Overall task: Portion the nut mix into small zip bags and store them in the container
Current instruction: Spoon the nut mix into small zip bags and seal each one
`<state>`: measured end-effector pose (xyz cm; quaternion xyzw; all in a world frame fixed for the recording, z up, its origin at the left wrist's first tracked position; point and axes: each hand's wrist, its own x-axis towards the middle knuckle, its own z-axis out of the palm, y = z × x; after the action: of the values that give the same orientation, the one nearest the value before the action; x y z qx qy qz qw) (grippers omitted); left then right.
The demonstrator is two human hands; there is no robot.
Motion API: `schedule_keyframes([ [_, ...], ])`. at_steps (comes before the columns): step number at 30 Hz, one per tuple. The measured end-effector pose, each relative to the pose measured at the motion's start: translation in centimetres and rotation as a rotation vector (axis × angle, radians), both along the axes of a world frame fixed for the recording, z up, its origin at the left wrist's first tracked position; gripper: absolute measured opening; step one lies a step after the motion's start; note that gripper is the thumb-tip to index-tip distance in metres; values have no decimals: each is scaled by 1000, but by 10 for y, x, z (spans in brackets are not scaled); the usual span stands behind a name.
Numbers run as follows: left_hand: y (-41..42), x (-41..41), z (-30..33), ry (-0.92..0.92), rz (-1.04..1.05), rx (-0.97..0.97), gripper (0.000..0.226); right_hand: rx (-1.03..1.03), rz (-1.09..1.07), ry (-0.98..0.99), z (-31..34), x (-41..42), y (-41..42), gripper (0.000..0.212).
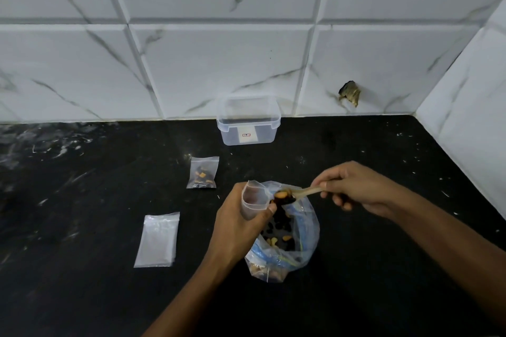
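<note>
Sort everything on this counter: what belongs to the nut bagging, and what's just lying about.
In use: small zip bag in left hand; spoon in right hand; big nut bag; filled bag; empty bags; container.

Lying about: nothing loose; only a broken wall tile.

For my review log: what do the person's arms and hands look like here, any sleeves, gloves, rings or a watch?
Both forearms are bare up to the frame edge, with no sleeves showing. The left hand and right hand wear no gloves, and no watch or bracelet shows at either wrist. No rings are visible on the fingers, though some are partly hidden.
</note>
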<state>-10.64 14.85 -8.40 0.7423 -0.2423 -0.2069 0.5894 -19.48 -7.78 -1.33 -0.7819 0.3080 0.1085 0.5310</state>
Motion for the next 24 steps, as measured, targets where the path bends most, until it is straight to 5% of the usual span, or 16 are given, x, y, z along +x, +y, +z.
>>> schedule_keyframes([
  [9, -19, -2, 3, -54, -82, 33, 31, -64, 46, -92, 59, 4, 9, 22],
  [18, -26, -6, 6, 32, -86, -2, 33, -977, 647, -20, 67, 3, 80, 28],
  [21, -27, -8, 6, 54, -66, -38, 31, -1084, 769, -105, 66, -8, 98, 36],
  [24, -24, -6, 5, 79, -40, -52, 31, -1047, 627, -195, 70, -10, 91, 29],
])
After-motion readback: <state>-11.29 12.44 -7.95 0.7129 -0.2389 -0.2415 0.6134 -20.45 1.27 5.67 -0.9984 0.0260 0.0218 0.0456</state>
